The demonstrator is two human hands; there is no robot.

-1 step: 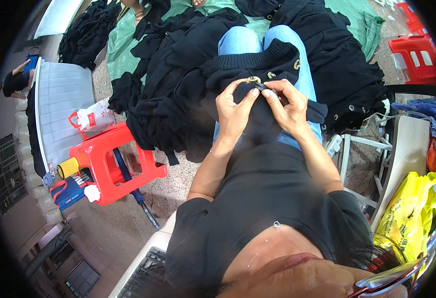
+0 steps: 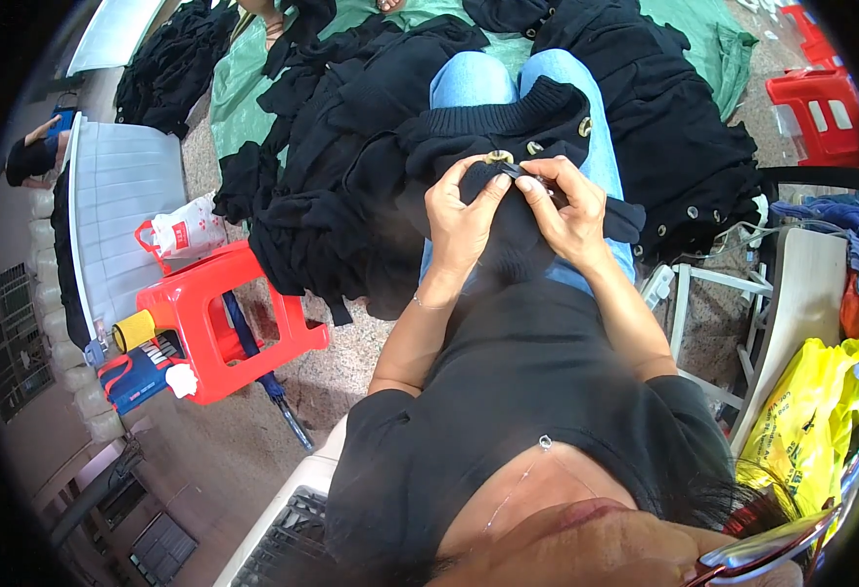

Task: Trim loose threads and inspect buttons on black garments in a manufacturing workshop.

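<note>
Across my lap, over blue jeans, lies a black knit cardigan [image 2: 493, 119] with a ribbed edge and large pale-rimmed buttons. My left hand [image 2: 461, 210] pinches its cloth between thumb and fingers, just under a gold-rimmed button [image 2: 499, 157]. Close against it, my right hand [image 2: 568, 207] is closed in a pinch at the same spot. A small dark, slightly shiny piece shows between the fingertips there; its kind is not clear. Two more buttons, one of them a round button [image 2: 584, 127], sit on the cardigan beyond my right hand.
Heaped black garments [image 2: 635, 98] lie on a green sheet [image 2: 708, 49] ahead and to both sides. At left stand a red stool [image 2: 204, 303] and a pale plastic tub [image 2: 131, 186]. To the right are a white metal frame [image 2: 684, 303], a yellow bag [image 2: 801, 421] and another red stool [image 2: 816, 122].
</note>
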